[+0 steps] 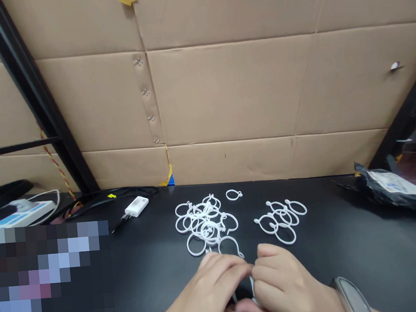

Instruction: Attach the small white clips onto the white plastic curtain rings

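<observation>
At the bottom middle, my left hand and my right hand meet, fingers closed on a white plastic ring. Only thin arcs of that ring show between my fingers; its ends are hidden. Just beyond my left hand lies a tangled pile of similar white rings, each with a small knob or loop at its end. Beyond my right hand is a smaller group of white rings, partly overlapping. One single white ring lies apart behind the pile.
The black table meets a cardboard wall at the back. A white plug adapter and a white power strip lie left. A black plastic package lies right. A watch is on my right wrist.
</observation>
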{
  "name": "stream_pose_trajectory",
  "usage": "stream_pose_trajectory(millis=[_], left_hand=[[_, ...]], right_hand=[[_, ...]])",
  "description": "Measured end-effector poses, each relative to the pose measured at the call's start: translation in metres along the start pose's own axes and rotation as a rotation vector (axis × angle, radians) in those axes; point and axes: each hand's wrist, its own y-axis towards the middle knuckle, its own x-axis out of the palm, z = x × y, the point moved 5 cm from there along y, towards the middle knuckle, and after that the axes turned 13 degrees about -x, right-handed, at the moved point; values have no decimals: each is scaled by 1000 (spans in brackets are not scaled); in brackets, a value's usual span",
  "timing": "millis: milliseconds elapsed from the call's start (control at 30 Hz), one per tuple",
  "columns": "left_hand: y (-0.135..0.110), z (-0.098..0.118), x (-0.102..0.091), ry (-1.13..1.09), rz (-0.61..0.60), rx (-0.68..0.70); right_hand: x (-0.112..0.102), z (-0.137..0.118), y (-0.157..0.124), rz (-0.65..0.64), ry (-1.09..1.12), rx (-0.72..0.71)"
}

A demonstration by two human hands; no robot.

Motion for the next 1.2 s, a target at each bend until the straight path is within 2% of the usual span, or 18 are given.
stream_pose_trajectory(millis=[267,467,600,733,900,1200], left_hand=[[-1,1,-4,-35,48,78],[-3,0,-6,-33,96,68],[0,2,-11,-38,72,30],[1,4,-14,-50,87,20],[-1,0,-10,-57,133,30],[-2,-3,-3,-28,95,45]], right_hand=[[1,-4,4,-6,-52,-63],[0,-3,4,-39,-30,-81],[0,-1,2,-79,-9,-38],[-1,-3,3,-95,-52,-78],[-3,-2,6,-103,-118,-59],[1,-8,3,-128,-94,-55]])
